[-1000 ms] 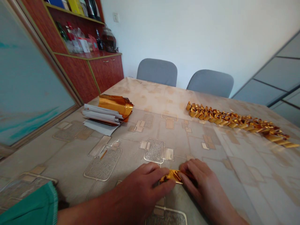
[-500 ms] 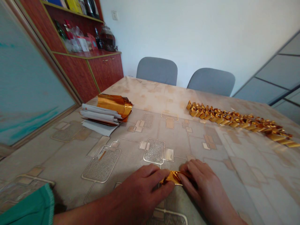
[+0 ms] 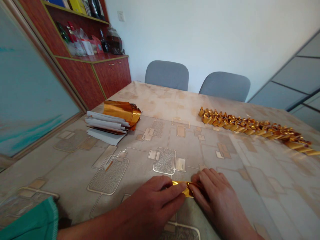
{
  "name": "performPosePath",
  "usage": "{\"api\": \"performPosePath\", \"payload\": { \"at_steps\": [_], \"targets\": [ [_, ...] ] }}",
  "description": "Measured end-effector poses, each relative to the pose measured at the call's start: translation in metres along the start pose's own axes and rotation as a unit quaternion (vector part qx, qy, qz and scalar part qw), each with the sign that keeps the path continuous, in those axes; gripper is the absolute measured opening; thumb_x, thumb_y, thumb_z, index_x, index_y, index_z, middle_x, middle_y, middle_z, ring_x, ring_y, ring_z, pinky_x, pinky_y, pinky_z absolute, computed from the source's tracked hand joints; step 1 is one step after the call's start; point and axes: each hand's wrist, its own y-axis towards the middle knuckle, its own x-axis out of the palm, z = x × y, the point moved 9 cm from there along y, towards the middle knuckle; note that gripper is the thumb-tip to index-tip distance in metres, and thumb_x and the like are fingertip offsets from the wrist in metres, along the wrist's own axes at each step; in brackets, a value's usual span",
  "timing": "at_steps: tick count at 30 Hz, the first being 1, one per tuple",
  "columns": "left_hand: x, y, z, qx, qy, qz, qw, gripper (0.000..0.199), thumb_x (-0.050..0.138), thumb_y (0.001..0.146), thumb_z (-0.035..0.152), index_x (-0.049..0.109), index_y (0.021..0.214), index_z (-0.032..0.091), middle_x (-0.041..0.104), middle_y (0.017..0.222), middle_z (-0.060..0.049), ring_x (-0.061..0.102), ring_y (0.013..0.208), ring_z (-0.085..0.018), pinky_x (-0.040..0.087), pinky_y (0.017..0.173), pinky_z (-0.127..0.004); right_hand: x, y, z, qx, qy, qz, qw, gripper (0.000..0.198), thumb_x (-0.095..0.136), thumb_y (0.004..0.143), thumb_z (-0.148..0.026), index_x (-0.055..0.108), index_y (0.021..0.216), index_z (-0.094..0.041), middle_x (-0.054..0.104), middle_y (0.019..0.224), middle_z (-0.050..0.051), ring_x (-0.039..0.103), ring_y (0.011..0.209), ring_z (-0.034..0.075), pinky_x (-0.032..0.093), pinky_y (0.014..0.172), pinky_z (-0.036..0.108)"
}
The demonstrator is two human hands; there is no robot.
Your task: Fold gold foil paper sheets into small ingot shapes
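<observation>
A small, narrow piece of shiny gold paper (image 3: 189, 192), creased and reflective with dark amber shadows in its folds, lies on a beige patterned surface (image 3: 140, 160) at the near edge of the view, mostly covered by two bare hands. The left hand (image 3: 160, 198) pinches its left part, index finger laid across the top and thumb close alongside. The right hand (image 3: 217, 193) pinches the right end between thumb and curled fingers.

Beyond the left hand sits a loose stack of sheets (image 3: 107, 121), pale grey and gold, the top gold sheet curving over. Farther right, folded gold pieces (image 3: 245, 125) are nested in a long, glittering row. Two grey chairs (image 3: 167, 75) stand at the far side.

Back left, a reddish wooden cabinet (image 3: 112, 75) holds a large glass jar (image 3: 114, 41) with dark contents and a small tap, beside bottles (image 3: 63, 32) and packages (image 3: 88, 47); any print is too blurred to read.
</observation>
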Motion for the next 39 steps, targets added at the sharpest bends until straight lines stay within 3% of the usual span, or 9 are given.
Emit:
{"api": "performPosePath", "payload": {
  "at_steps": [7, 13, 20, 27, 34, 39],
  "targets": [
    [0.003, 0.002, 0.000, -0.017, -0.023, -0.043, 0.999, 0.039, 0.045, 0.097, 0.014, 0.050, 0.136, 0.014, 0.053, 0.143, -0.004, 0.050, 0.118, -0.023, 0.044, 0.105, -0.035, 0.002, -0.001, 0.002, 0.003, -0.014, -0.010, 1.000, 0.019, 0.049, 0.098, -0.029, 0.054, 0.081, -0.023, 0.060, 0.076, 0.002, 0.055, 0.069, 0.023, 0.035, 0.065, 0.035],
    [0.005, 0.001, -0.003, -0.021, -0.022, -0.019, 0.999, 0.044, 0.048, 0.093, 0.009, 0.049, 0.137, 0.015, 0.053, 0.144, -0.006, 0.050, 0.116, -0.024, 0.046, 0.102, -0.037, -0.007, 0.001, -0.002, -0.007, -0.063, 0.025, 0.998, 0.025, 0.045, 0.100, -0.037, 0.057, 0.084, -0.023, 0.061, 0.082, 0.006, 0.054, 0.076, 0.026, 0.034, 0.070, 0.038],
    [0.003, -0.001, -0.002, 0.008, -0.020, 0.000, 1.000, 0.046, 0.047, 0.092, 0.007, 0.048, 0.137, 0.017, 0.055, 0.142, -0.007, 0.053, 0.113, -0.024, 0.046, 0.099, -0.040, 0.014, -0.001, -0.005, -0.036, -0.073, -0.019, 0.996, 0.024, 0.041, 0.102, -0.026, 0.054, 0.082, -0.022, 0.060, 0.075, 0.003, 0.056, 0.070, 0.024, 0.035, 0.064, 0.035],
    [0.006, -0.001, -0.006, -0.006, -0.005, 0.000, 1.000, 0.052, 0.052, 0.086, 0.004, 0.050, 0.135, 0.020, 0.059, 0.136, -0.007, 0.054, 0.110, -0.023, 0.046, 0.096, -0.038, 0.010, -0.002, -0.005, -0.036, -0.052, -0.017, 0.998, 0.025, 0.041, 0.103, -0.029, 0.058, 0.086, -0.020, 0.062, 0.078, 0.004, 0.059, 0.071, 0.023, 0.042, 0.064, 0.034],
    [0.008, -0.001, -0.007, -0.005, 0.017, -0.011, 1.000, 0.046, 0.051, 0.088, 0.010, 0.053, 0.133, 0.019, 0.055, 0.141, -0.005, 0.051, 0.112, -0.024, 0.045, 0.097, -0.038, 0.003, -0.024, -0.008, -0.075, -0.076, -0.018, 0.994, 0.026, 0.045, 0.102, -0.029, 0.064, 0.118, -0.023, 0.064, 0.094, 0.007, 0.060, 0.084, 0.024, 0.049, 0.076, 0.040],
    [0.007, -0.002, -0.008, 0.000, 0.015, -0.002, 1.000, 0.046, 0.053, 0.087, 0.011, 0.054, 0.132, 0.021, 0.055, 0.143, -0.004, 0.050, 0.112, -0.023, 0.044, 0.097, -0.038, -0.008, -0.032, -0.003, -0.062, -0.053, -0.027, 0.996, 0.030, 0.046, 0.101, -0.032, 0.062, 0.125, -0.024, 0.064, 0.104, 0.008, 0.059, 0.093, 0.025, 0.051, 0.083, 0.042]
  ]
}}
